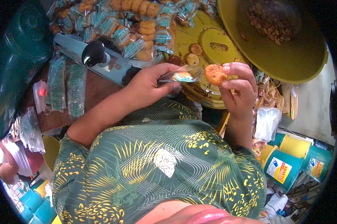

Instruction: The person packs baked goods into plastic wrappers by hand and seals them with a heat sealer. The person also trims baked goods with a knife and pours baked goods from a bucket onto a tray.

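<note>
My left hand (153, 84) pinches a small clear plastic bag (187, 74) with teal print, and a pale golden cookie shows inside it. In my right hand (239, 86), thumb and fingers grip a round browned cookie (214, 74) just right of the bag's mouth, apart from it. Behind both hands is a yellow bucket lid (217, 44), on which a few loose cookies (192, 59) lie. A light-blue bag sealer (90, 59) with a black knob (93, 53) stands beyond my left forearm.
Filled cookie packets (127, 33) are heaped at the back. A yellow basin (284, 63) holding brown pieces tilts at the back right. Flat printed bags (76, 89) lie on the brown table (51, 121). Teal buckets (284, 168) stand at right; another person (17, 162) shows at left.
</note>
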Motion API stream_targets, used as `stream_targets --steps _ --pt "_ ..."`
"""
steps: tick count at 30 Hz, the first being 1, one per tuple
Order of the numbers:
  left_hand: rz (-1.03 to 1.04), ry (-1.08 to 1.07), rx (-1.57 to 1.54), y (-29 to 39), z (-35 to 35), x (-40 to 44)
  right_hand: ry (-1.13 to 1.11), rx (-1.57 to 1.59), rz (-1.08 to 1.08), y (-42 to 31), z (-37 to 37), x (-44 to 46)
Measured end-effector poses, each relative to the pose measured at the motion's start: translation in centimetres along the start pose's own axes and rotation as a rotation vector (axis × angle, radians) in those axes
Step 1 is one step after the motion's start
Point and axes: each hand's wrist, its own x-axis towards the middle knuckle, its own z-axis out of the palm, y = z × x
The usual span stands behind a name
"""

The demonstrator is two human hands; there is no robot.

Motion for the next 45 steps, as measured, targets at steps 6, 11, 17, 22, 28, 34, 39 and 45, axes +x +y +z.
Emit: stream_targets --steps 6,11,17,22,28,34,39,45 --pt "0.036 -0.006 0.037 0.3 -0.3 -0.2 -0.005 -0.024 0.049 -0.7 0.2 -0.2" --pt "0.081 0.013 0.049 0.0 -0.1 -0.2 -0.011 -0.072 0.088 -0.5 0.6 -0.4" --pt "0.079 0.015 0.027 0.4 -0.2 -0.3 -0.201 -0.182 0.29 -0.5 0.3 -0.8" --pt "0.056 0.015 -0.044 0.1 0.0 -0.3 -0.325 -0.19 0.465 0.1 0.4 -1.4" --pt "0.038 -0.063 0.063 0.6 -0.1 -0.2 -0.111 0.08 0.342 0.3 0.8 -1.4" --pt "0.048 -0.056 0.07 0.3 -0.2 -0.3 -0.343 0.35 0.215 0.1 0.7 1.3" --pt "-0.065 -0.093 -0.108 -0.4 0.1 -0.3 -0.38 0.146 0.353 -0.3 2.0 1.6" --pt "-0.194 -0.196 -0.21 -0.9 0.4 -0.2 -0.305 0.192 0.368 0.2 2.9 1.3"
